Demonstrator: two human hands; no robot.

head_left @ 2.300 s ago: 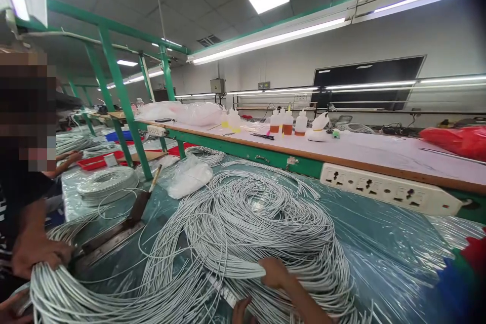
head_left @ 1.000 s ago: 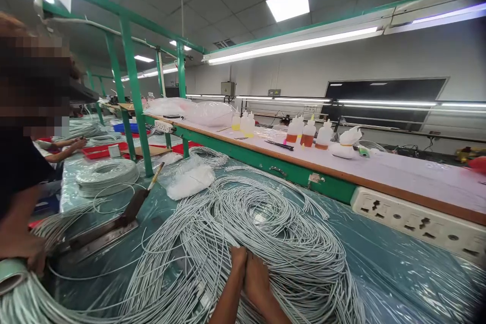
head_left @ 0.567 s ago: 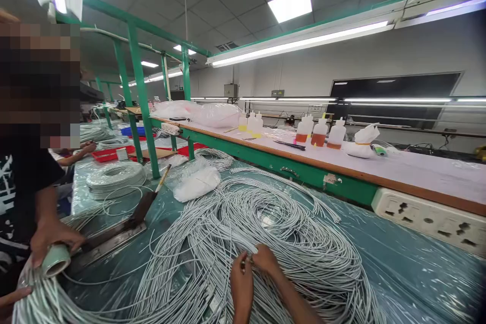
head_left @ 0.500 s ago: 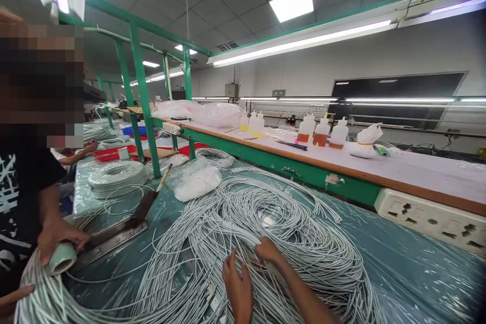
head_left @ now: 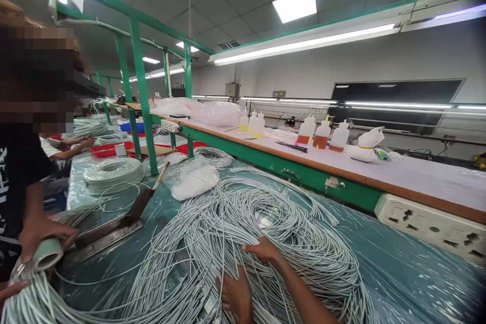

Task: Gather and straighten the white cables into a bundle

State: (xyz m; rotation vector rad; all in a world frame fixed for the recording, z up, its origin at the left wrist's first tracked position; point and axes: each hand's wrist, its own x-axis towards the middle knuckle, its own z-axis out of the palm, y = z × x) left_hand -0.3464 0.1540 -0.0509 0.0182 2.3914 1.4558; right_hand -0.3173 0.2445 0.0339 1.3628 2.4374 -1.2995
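One head camera, aimed forward and shallowly down along the bench.

I see from the wearer's head, close above the wire pile (head_left: 261,233), which fills the lower middle. Beyond the pile the shelf (head_left: 341,172) runs off to the right; left of it a co-worker stands close; above it, ceiling lights fill the upper frame.

White cable coils (head_left: 266,223) crowd the desk (head_left: 398,273) centre. Bare plastic sheeting lies open to the right. A cutter (head_left: 114,228) blocks the left.

Cable pile (head_left: 258,228) before the shelf (head_left: 379,174); bottles (head_left: 322,135) on it, cable coil (head_left: 112,172) far left
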